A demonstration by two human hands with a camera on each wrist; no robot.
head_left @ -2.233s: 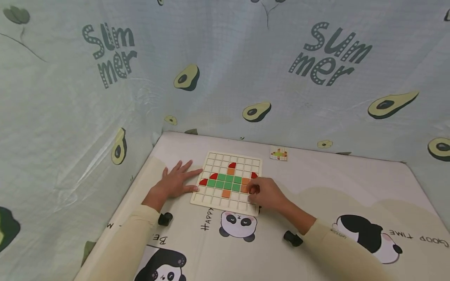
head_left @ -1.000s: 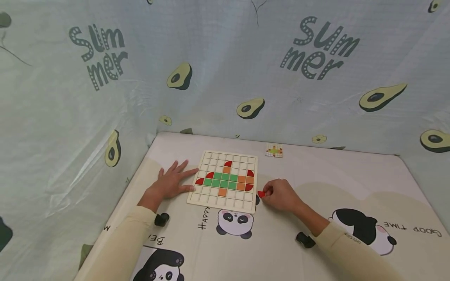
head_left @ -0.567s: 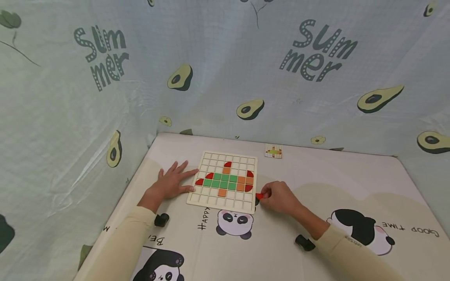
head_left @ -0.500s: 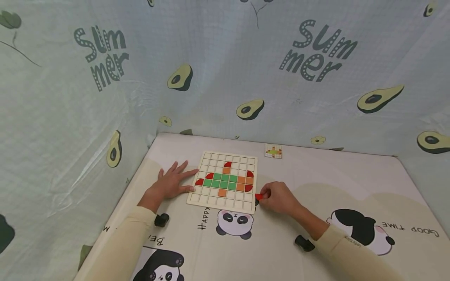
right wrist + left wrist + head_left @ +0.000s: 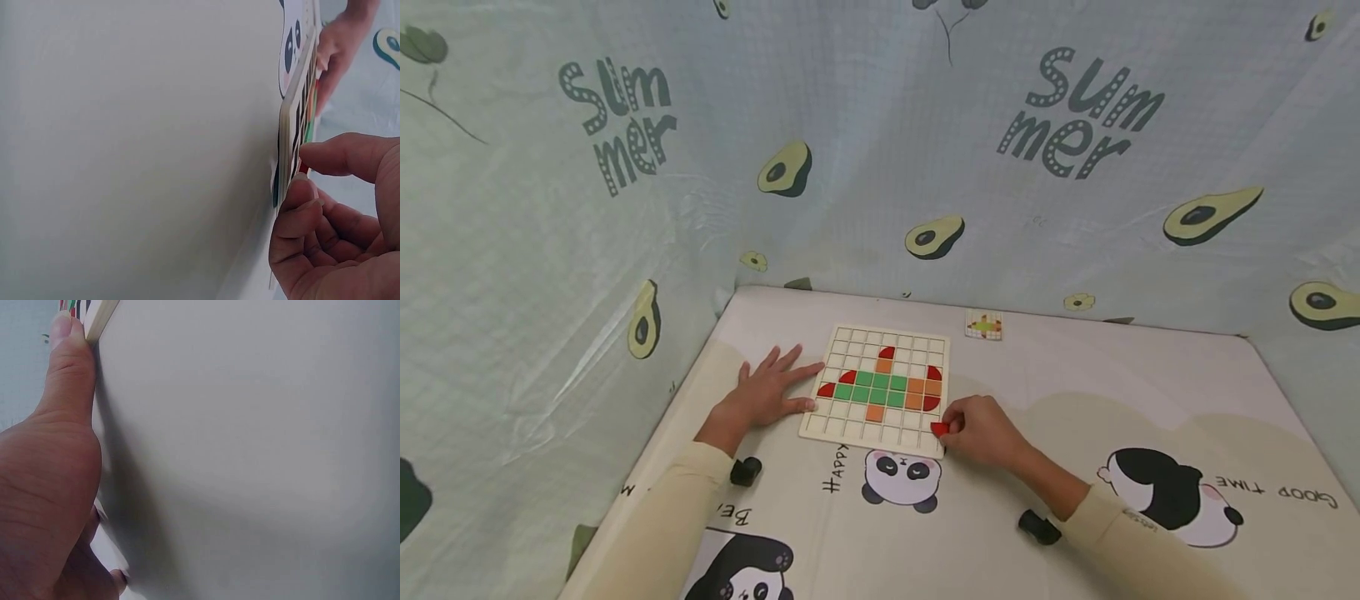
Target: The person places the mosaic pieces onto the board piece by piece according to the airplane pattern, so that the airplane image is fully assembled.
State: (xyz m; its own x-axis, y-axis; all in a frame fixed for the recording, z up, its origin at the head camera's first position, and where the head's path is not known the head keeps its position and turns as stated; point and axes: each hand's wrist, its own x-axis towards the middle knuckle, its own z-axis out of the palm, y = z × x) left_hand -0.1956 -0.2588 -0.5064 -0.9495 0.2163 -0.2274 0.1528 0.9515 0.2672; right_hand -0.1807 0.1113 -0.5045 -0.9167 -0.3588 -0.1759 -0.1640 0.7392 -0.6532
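Observation:
A pale wooden grid board (image 5: pixel 835 425) lies flat, with green square tiles (image 5: pixel 879 388), several orange square tiles (image 5: pixel 875 412) and several red quarter-round tiles (image 5: pixel 932 403) set in its cells. My right hand (image 5: pixel 987 433) pinches one red tile (image 5: pixel 938 429) over the board's right edge. In the right wrist view, thumb and fingertips of the right hand (image 5: pixel 337 212) close on a sliver of the red tile (image 5: pixel 304 168). My left hand (image 5: pixel 763 393) is spread beside the board's left edge; in the left wrist view its thumb (image 5: pixel 67 375) touches the board's edge (image 5: pixel 100 319).
A small pattern card (image 5: pixel 983 325) lies behind the board, to the right. The table cover (image 5: pixel 970 533) bears printed pandas. Patterned curtains (image 5: pixel 865 100) rise at the back and left. Each wrist wears a black device (image 5: pixel 1039 527).
Between the earliest frame and now, a red tile appears in a right-edge cell as my right hand moved off. Holding another red tile, it has since moved left over the board's edge. The left hand stays put.

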